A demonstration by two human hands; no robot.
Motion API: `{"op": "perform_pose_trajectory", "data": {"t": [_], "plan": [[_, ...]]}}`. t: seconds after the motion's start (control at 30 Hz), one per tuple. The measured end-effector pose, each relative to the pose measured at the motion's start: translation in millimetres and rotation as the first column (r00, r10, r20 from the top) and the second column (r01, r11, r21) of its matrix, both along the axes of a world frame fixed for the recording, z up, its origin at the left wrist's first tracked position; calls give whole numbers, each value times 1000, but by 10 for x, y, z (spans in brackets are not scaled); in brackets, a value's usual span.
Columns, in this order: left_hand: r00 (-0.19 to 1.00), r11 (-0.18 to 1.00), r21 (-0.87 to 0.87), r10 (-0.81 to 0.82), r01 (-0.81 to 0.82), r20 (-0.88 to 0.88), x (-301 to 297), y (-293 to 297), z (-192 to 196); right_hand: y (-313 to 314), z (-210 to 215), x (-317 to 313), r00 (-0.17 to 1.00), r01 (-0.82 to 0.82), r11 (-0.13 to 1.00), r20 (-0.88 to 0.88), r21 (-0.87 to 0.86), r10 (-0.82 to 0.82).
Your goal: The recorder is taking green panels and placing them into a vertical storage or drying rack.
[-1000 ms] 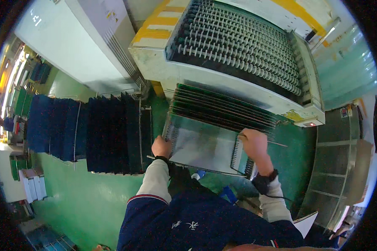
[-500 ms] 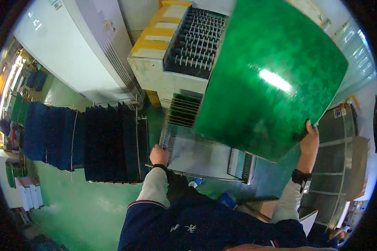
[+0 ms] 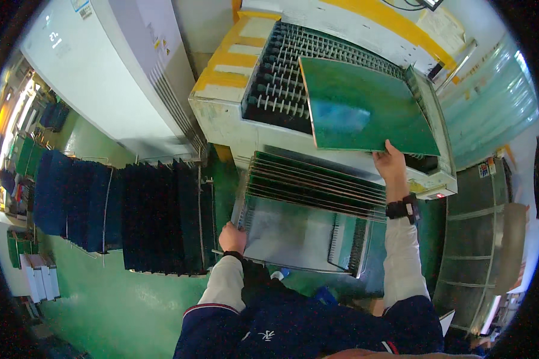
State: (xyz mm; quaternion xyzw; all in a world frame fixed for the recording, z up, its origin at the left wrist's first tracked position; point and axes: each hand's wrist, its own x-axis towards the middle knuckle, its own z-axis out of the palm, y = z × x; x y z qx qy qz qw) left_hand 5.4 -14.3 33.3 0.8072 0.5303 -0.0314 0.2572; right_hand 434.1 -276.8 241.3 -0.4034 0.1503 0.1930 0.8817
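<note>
A large green panel (image 3: 365, 107) lies tilted over the roller bed (image 3: 281, 78) of a white machine. My right hand (image 3: 391, 160) grips its near edge, fingertips on the upper face and the rest of the hand below the edge. My left hand (image 3: 232, 237) is closed on the left side frame of a slotted metal rack (image 3: 287, 239) in front of me. Several green panels (image 3: 311, 185) stand in a row in the far part of this rack, edges upward. Whether the held panel rests fully on the rollers cannot be seen.
Racks of dark panels (image 3: 161, 215) stand on the green floor (image 3: 138, 299) to the left. A tall white cabinet (image 3: 102, 72) rises behind them. Wire shelving (image 3: 470, 239) and clear plastic strips (image 3: 491, 96) are at the right. Yellow tape (image 3: 227, 54) lines the machine's edge.
The panel has moved away from me, from a raised, steep position to a flatter one over the rollers. My right hand has moved forward and left with it; my left hand stays on the rack.
</note>
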Motion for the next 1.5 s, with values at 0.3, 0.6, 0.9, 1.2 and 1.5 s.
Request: {"op": "perform_pose_trajectory", "data": {"t": [0.3, 0.6, 0.9, 1.2, 1.5], "plan": [[999, 1000, -19, 4, -3, 32, -41, 19, -107, 659, 21, 586, 999, -23, 1000, -33, 16, 23], [1000, 1000, -14, 6, -6, -5, -35, 35, -138, 707, 139, 701, 835, -525, 744, -79, -412, 545], [1000, 997, 71, 29, -30, 13, -9, -32, -167, 665, 280, 60, 828, -427, 773, 141, -469, 543], [998, 996, 81, 26, -31, 60, -42, -30, -154, 317, 145, -1507, 516, -386, 430, 195, -816, 834], [1000, 999, 47, -19, 18, 25, -48, -9, -116, -87, -335, -2208, 153, 244, 289, 331, -926, 931]]}}
